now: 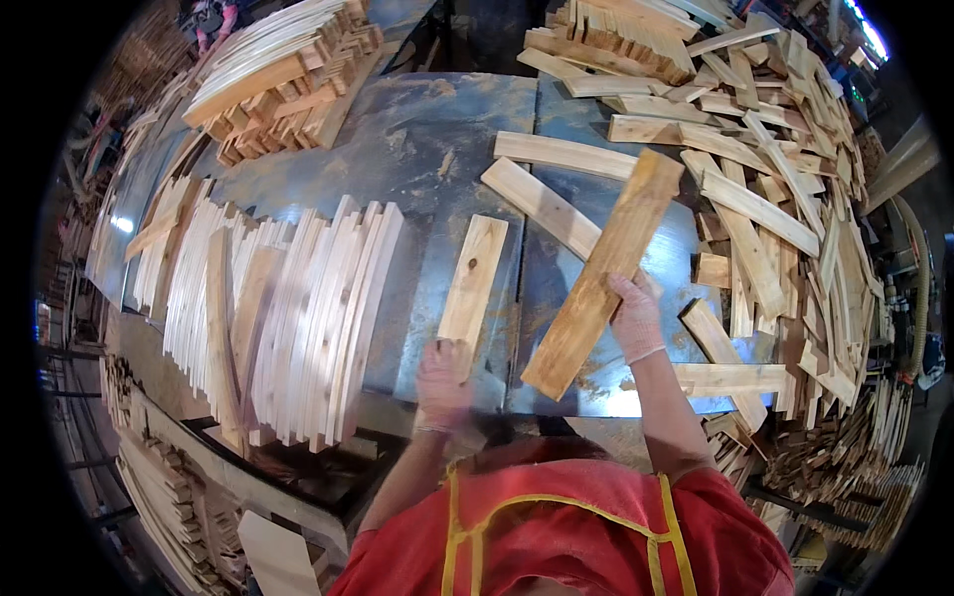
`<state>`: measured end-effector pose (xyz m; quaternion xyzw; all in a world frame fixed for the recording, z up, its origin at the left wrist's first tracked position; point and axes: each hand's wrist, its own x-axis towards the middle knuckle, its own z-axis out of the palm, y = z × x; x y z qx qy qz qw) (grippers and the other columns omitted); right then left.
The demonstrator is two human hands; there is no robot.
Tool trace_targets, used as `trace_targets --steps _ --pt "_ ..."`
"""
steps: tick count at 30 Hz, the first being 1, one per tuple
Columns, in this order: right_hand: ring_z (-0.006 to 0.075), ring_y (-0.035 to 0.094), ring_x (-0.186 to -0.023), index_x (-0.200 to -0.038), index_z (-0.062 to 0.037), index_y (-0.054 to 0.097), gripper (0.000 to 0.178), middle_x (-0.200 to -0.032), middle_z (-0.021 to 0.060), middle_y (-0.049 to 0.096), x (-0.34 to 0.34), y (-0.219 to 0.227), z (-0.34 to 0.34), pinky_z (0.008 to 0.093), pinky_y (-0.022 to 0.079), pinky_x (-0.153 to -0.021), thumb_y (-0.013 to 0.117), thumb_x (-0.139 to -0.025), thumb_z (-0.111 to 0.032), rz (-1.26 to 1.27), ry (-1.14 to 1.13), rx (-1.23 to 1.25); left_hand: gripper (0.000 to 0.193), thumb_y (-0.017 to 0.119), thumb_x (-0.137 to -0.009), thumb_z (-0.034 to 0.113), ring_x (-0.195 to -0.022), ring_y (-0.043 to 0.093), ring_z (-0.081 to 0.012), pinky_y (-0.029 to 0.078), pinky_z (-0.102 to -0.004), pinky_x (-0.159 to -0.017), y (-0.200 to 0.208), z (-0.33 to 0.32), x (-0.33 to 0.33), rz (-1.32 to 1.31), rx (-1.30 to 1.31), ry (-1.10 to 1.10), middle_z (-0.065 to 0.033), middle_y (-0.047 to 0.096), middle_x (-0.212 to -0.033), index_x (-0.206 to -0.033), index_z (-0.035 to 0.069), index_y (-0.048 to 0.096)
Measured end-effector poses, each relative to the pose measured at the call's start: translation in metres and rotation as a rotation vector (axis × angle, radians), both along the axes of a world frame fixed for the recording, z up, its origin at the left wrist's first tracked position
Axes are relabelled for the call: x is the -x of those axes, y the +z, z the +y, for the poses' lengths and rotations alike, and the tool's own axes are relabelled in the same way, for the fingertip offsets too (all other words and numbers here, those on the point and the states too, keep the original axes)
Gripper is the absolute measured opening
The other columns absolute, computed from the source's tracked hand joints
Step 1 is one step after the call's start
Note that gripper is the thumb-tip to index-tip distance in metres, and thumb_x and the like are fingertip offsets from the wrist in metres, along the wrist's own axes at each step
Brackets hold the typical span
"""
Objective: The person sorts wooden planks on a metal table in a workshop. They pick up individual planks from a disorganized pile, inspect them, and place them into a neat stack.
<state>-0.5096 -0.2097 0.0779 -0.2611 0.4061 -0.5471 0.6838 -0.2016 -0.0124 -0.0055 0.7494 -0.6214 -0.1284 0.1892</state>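
Note:
My left hand (pixel 443 385), in a pale glove and slightly blurred, is closed on the near end of a short light wooden board (pixel 475 273) with a dark knot. To the right, my gloved right hand (pixel 636 314) grips the right edge of a longer, browner wooden board (pixel 602 283). That board is tilted, its far end pointing right, and it covers part of two pale boards, one of them a slanting board (pixel 542 207) on the metal table (pixel 397 129). The fingers beneath the brown board are hidden.
A row of pale boards on edge (pixel 338 318) stands at the left, with a loose board (pixel 221 328) leaning on it. Stacked boards (pixel 288 79) sit at the far left, another stack (pixel 626 40) at the far side. A jumbled heap of boards (pixel 765 209) fills the right.

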Motion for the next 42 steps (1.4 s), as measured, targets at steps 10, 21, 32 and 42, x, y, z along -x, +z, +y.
trace_targets --steps 10,21,32,42 --pt "0.0276 0.070 -0.098 -0.131 0.0027 0.060 0.044 -0.108 0.0175 0.072 -0.176 -0.025 0.060 0.0396 0.054 -0.088 0.068 -0.094 -0.019 0.862 0.466 -0.072 0.065 0.066 -0.087 0.015 -0.113 0.071 -0.0320 0.056 -0.0398 -0.096 0.096 0.026 -0.097 0.817 -0.358 0.283 -0.0179 0.073 -0.127 -0.149 0.001 0.055" --pt "0.0421 0.062 -0.121 -0.146 -0.0021 0.053 0.070 -0.139 0.0237 0.062 -0.242 -0.053 0.019 0.0434 0.047 -0.108 0.074 -0.088 -0.036 0.954 0.874 0.578 0.086 0.078 -0.090 0.044 -0.120 0.065 -0.0367 0.051 -0.0514 -0.103 0.060 0.001 -0.097 -0.277 -0.445 0.328 -0.0227 0.063 -0.133 -0.159 0.008 0.041" --pt "0.0438 0.057 -0.135 -0.159 -0.0067 0.042 0.085 -0.148 0.0281 0.056 0.025 0.012 -0.041 0.0518 0.045 -0.116 0.075 -0.086 -0.035 1.430 1.097 0.196 0.078 0.076 -0.089 0.038 -0.141 0.049 -0.0451 0.040 -0.0567 -0.117 0.048 -0.039 -0.013 -0.401 0.021 0.194 -0.0279 0.053 -0.152 -0.154 0.003 0.051" --pt "0.0415 0.046 -0.140 -0.148 -0.0152 0.049 0.094 -0.145 0.0195 0.054 0.353 -0.021 0.110 0.0557 0.033 -0.121 0.087 -0.066 -0.038 2.055 0.827 0.540 0.107 0.085 -0.074 0.058 -0.136 0.053 -0.0389 0.047 -0.0497 -0.112 0.049 -0.089 0.122 -0.225 -0.328 0.174 -0.0203 0.050 -0.148 -0.156 0.006 0.040"
